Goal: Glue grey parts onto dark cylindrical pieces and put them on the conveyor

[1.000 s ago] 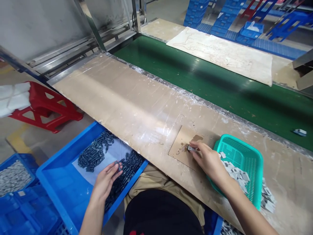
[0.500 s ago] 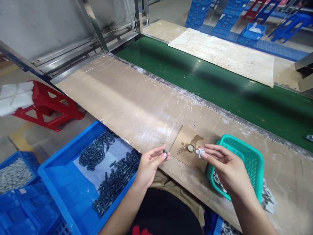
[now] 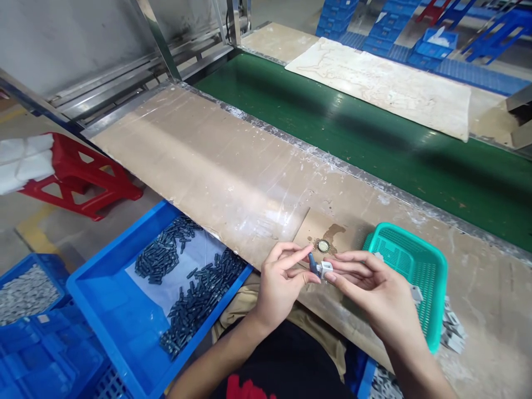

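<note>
My left hand (image 3: 282, 277) pinches a small dark blue-grey plastic piece (image 3: 312, 262) between thumb and fingertips. Facing it, my right hand (image 3: 369, 282) grips a small white plastic part (image 3: 326, 267) with a square opening. The two pieces meet end to end; whether one sits inside the other I cannot tell. Just beyond them, a small round metal-rimmed cap (image 3: 323, 245) holding something pale lies on a stained cardboard piece (image 3: 305, 228). Close to my right hand stands a green plastic basket (image 3: 440, 288) with white parts in it.
A blue bin (image 3: 124, 332) at my left holds many dark pieces (image 3: 203, 296) on a white sheet. White parts (image 3: 454, 332) lie right of the basket. Beyond the tabletop runs a green conveyor belt (image 3: 266, 94), partly under a pale board (image 3: 374, 83). A red stool (image 3: 87, 177) stands left.
My left hand has moved right with the dark piece, up against the white part. My right hand has shifted slightly left and down. The view has tilted slightly.
</note>
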{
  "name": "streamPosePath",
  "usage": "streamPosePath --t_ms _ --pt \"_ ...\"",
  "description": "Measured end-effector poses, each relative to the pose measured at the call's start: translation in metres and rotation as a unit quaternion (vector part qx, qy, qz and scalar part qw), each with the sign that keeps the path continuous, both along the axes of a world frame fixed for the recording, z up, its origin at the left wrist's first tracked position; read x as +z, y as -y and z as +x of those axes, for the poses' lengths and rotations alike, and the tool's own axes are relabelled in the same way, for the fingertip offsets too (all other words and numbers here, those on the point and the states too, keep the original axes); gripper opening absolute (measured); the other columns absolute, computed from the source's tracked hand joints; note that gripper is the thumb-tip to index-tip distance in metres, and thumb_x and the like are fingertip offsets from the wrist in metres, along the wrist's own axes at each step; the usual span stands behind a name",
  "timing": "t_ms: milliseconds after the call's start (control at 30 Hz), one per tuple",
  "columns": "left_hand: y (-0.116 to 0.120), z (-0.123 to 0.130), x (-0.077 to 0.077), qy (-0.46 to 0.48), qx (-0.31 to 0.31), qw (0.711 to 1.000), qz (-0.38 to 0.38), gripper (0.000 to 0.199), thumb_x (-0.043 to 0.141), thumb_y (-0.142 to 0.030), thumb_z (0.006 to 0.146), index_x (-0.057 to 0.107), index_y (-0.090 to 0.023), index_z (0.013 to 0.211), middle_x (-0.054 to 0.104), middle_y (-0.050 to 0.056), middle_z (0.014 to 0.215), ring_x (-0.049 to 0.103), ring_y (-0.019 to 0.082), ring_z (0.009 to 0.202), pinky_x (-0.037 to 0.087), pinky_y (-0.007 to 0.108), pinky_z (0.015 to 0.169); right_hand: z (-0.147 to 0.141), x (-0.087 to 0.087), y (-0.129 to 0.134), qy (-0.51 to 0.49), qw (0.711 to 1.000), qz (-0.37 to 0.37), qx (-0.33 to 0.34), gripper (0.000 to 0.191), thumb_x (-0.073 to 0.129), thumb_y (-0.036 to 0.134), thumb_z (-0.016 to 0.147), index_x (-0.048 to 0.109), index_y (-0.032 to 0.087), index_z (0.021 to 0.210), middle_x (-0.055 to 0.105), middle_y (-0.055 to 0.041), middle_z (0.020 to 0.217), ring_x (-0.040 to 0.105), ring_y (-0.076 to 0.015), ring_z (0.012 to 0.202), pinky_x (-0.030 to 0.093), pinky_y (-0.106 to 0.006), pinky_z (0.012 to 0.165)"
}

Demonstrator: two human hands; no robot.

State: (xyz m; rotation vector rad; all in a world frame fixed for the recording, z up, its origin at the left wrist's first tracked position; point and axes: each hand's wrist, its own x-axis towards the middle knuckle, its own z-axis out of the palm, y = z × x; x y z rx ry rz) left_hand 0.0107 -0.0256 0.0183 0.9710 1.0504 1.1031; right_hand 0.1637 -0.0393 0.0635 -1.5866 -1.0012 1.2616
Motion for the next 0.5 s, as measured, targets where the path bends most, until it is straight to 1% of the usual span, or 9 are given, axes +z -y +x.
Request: streamPosePath --t_ms 100,200,367,500 --pt "0.0 -0.001 -0.001 -0.063 -0.002 0.997 0.047 0.043 0.066 -0.009 0.071 0.067 -0.031 0.109 0.055 -0.001 0.088 0.063 0.01 0.074 0.059 0.023 0.07 -0.001 0.0 -0.001 0.006 1.0 -0.014 0.024 0.034 0.079 0.032 0.063 0.063 0.019 0.09 0.073 -0.0093 0.086 0.07 -0.0252 0.082 0.059 -0.034 0.075" --pt "-0.003 -0.003 -0.001 -0.099 -0.007 0.992 0.075 0.048 0.063 -0.001 0.069 0.066 -0.029 0.108 0.052 -0.003 0.075 0.061 0.008 0.067 0.058 0.019 0.066 -0.003 -0.002 -0.003 0.01 0.999 -0.018 0.036 0.035 0.079 0.033 0.063 0.063 0.017 0.089 0.073 -0.0098 0.084 0.07 -0.025 0.081 0.059 -0.034 0.074" --pt "-0.009 -0.003 0.005 -0.137 -0.02 0.989 0.055 0.05 0.061 0.005 0.066 0.068 -0.025 0.105 0.049 -0.005 0.07 0.062 0.007 0.064 0.059 0.019 0.064 -0.005 -0.008 -0.004 0.019 0.999 -0.012 0.03 0.033 0.079 0.032 0.063 0.065 0.016 0.088 0.073 -0.0092 0.082 0.07 -0.0232 0.079 0.06 -0.032 0.073" --pt "-0.012 0.002 0.012 -0.124 -0.033 0.991 0.031 0.049 0.057 0.006 0.068 0.068 -0.024 0.106 0.048 -0.004 0.072 0.064 0.007 0.063 0.06 0.02 0.066 -0.005 -0.012 -0.001 0.039 0.999 0.006 0.01 0.031 0.078 0.031 0.064 0.066 0.017 0.088 0.072 -0.0089 0.085 0.07 -0.0224 0.081 0.059 -0.032 0.074"
